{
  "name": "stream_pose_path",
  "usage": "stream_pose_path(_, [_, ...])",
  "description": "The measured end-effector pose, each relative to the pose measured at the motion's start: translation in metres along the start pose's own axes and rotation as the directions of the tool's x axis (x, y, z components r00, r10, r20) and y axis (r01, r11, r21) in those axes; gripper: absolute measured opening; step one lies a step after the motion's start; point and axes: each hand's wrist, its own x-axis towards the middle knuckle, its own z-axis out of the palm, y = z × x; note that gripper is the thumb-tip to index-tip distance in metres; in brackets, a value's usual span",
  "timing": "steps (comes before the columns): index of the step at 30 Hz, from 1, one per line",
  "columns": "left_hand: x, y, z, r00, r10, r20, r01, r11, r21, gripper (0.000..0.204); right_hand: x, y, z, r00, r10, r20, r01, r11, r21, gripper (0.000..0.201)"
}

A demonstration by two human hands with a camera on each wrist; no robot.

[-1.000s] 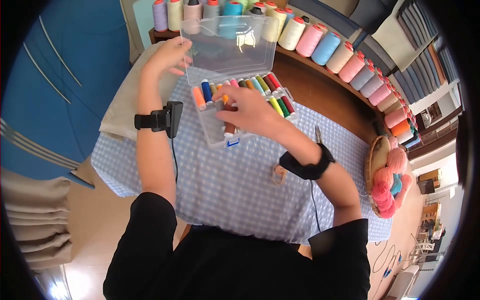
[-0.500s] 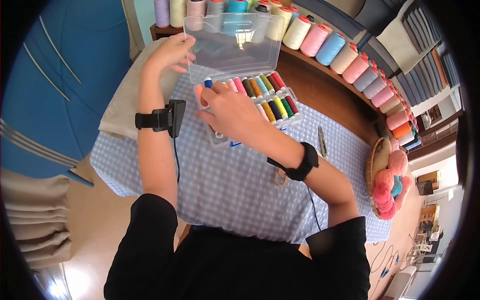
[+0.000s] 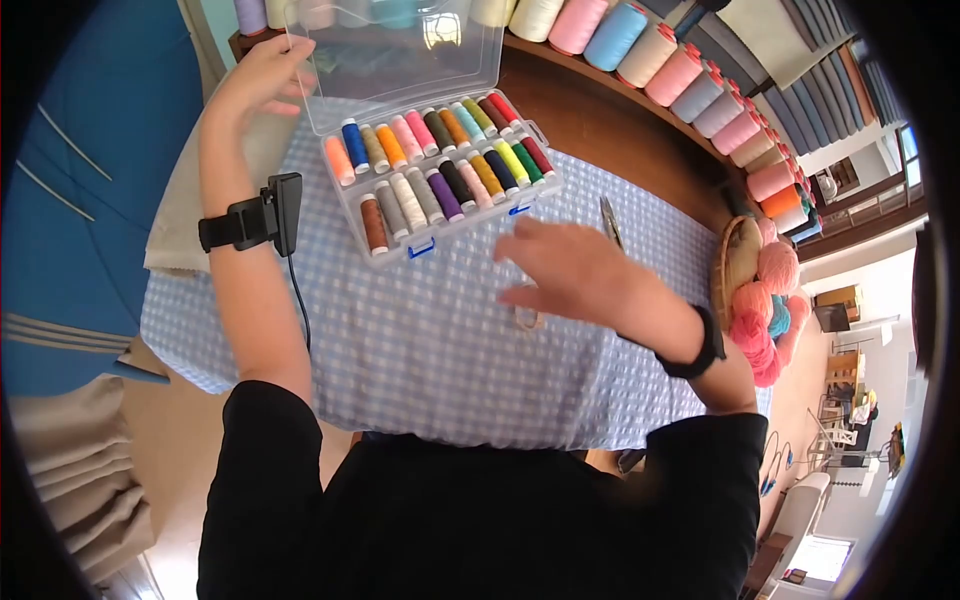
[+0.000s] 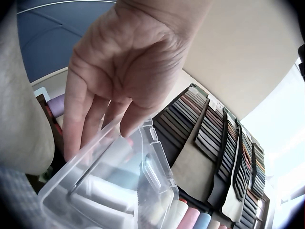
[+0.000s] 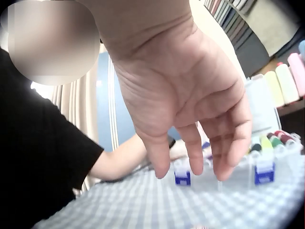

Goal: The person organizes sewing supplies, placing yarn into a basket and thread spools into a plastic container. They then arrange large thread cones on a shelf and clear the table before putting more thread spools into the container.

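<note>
A clear plastic case [image 3: 375,262] with two rows of coloured thread spools stands on the checked cloth, its lid [image 3: 400,75] raised. My left hand [image 3: 262,80] holds the lid's left edge; in the left wrist view the lid [image 4: 102,191] lies between the thumb and fingers of the left hand [image 4: 124,71]. In front of the case's right side, my right hand [image 3: 575,270] hovers above the cloth, fingers relaxed and apart, holding nothing. The right wrist view shows the empty palm of the right hand [image 5: 186,90], with the case's blue latches [image 5: 264,172] behind the fingers.
Small scissors [image 3: 611,222] lie right of the case, and a pale looped item [image 3: 529,319] is partly under the right hand. A basket of yarn [image 3: 722,262] sits at the right edge. Large thread cones [image 3: 615,38] line a shelf behind; beige fabric [image 3: 185,215] lies at left.
My right hand has left the spools and moved right, off the case, uncovering both rows. My left hand stays at the lid. The head view has shifted, moving the scene left and up.
</note>
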Motion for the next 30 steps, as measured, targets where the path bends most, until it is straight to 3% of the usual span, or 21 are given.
stream_pose_path(2, [0.001, 0.001, 0.0, 0.999, 0.017, -0.048, -0.017, 1.0, 0.005, 0.049, -0.021, 0.005, 0.022, 0.971, 0.145, 0.189, -0.133, 0.988, -0.078, 0.032])
stream_pose_path(6, [0.007, -0.004, -0.004, 0.997, 0.061, -0.039, -0.058, 0.996, 0.072, 0.05, -0.028, 0.007, 0.038, 0.968, 0.161, 0.19, -0.166, 0.986, 0.008, 0.027])
stream_pose_path(10, [0.006, -0.004, -0.005, 0.995, 0.09, -0.046, -0.086, 0.993, 0.079, 0.051, -0.022, 0.021, 0.043, 0.987, 0.091, 0.134, -0.105, 0.989, 0.106, 0.017])
stream_pose_path(12, [0.008, 0.001, -0.006, 0.992, 0.112, -0.062, -0.108, 0.992, 0.065, 0.052, -0.014, 0.032, 0.033, 0.999, -0.052, 0.003, 0.05, 0.976, 0.211, 0.01])
stream_pose_path(13, [0.007, 0.003, -0.006, 0.979, 0.142, -0.149, -0.135, 0.989, 0.053, 0.055, -0.011, 0.034, 0.024, 0.999, -0.048, -0.004, 0.048, 0.978, 0.205, 0.01])
stream_pose_path(14, [0.006, 0.006, -0.008, 0.957, 0.169, -0.235, -0.163, 0.986, 0.044, 0.058, -0.006, 0.032, 0.009, 0.997, 0.023, -0.07, -0.003, 0.962, 0.272, 0.009])
stream_pose_path(15, [0.008, 0.003, -0.009, 0.956, 0.178, -0.235, -0.172, 0.984, 0.049, 0.058, -0.002, 0.031, -0.003, 0.986, 0.098, -0.132, -0.047, 0.939, 0.341, 0.008])
stream_pose_path(16, [0.012, -0.003, -0.009, 0.92, 0.257, -0.296, -0.219, 0.963, 0.156, 0.06, 0.0, 0.032, -0.01, 0.967, 0.189, -0.173, -0.092, 0.886, 0.454, 0.01])
stream_pose_path(17, [0.009, 0.003, -0.008, 0.873, 0.339, -0.349, -0.256, 0.93, 0.264, 0.063, 0.001, 0.034, -0.014, 0.965, 0.187, -0.184, -0.087, 0.89, 0.448, 0.01])
stream_pose_path(18, [0.006, 0.009, -0.009, 0.867, 0.349, -0.355, -0.263, 0.927, 0.268, 0.063, 0.003, 0.036, -0.017, 0.938, 0.262, -0.228, -0.109, 0.846, 0.523, 0.012])
stream_pose_path(20, [-0.013, 0.025, -0.004, 0.778, 0.471, -0.416, -0.287, 0.855, 0.432, 0.054, 0.006, 0.04, -0.016, 0.885, 0.367, -0.285, -0.108, 0.758, 0.643, 0.017])
stream_pose_path(22, [-0.05, 0.066, 0.011, 0.839, 0.46, -0.291, -0.428, 0.888, 0.169, 0.043, 0.006, 0.029, -0.017, 0.873, 0.399, -0.282, -0.136, 0.753, 0.644, 0.018])
stream_pose_path(23, [-0.064, 0.08, 0.025, 0.866, 0.482, -0.136, -0.478, 0.876, 0.065, 0.039, 0.007, 0.025, -0.017, 0.856, 0.443, -0.268, -0.179, 0.739, 0.649, 0.019])
stream_pose_path(24, [-0.075, 0.091, 0.04, 0.862, 0.507, 0.023, -0.505, 0.862, -0.049, 0.034, 0.009, 0.027, -0.012, 0.848, 0.426, -0.315, -0.125, 0.739, 0.663, 0.021])
stream_pose_path(26, [-0.091, 0.106, 0.076, 0.773, 0.554, 0.308, -0.557, 0.826, -0.087, 0.029, 0.011, 0.027, -0.013, 0.828, 0.43, -0.361, -0.104, 0.749, 0.654, 0.021])
stream_pose_path(27, [-0.092, 0.103, 0.097, 0.717, 0.602, 0.352, -0.602, 0.789, -0.121, 0.026, 0.012, 0.028, -0.014, 0.807, 0.429, -0.406, -0.083, 0.763, 0.641, 0.022])
stream_pose_path(29, [-0.089, 0.104, 0.1, 0.782, 0.486, 0.39, -0.578, 0.799, 0.162, 0.023, 0.009, 0.035, -0.016, 0.779, 0.444, -0.441, -0.076, 0.767, 0.637, 0.021])
stream_pose_path(30, [-0.078, 0.094, 0.097, 0.85, 0.446, 0.28, -0.517, 0.81, 0.278, 0.022, 0.007, 0.037, -0.016, 0.749, 0.466, -0.47, -0.075, 0.765, 0.639, 0.021])
